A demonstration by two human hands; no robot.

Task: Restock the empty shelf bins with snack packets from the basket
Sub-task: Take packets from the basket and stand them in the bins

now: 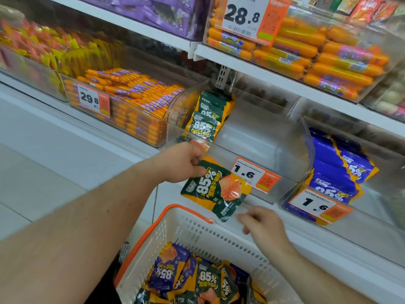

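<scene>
Left hand [182, 163]: grip pinching one green snack packet [215, 189] by its top corner, held just below the front edge of the clear shelf bin [252, 137].
Bin: two green packets [208, 119] standing at its left wall, the rest bare.
Right hand [263, 224]: fingers loosely curled, holding nothing, above the basket [197, 229] rim.
Risk: the corner pinch looks slight; the packet could snag on the bin's front lip, slip, and fall outside the basket.

Bright even store light, motion blur throughout, edges bowed by wide lens
</scene>
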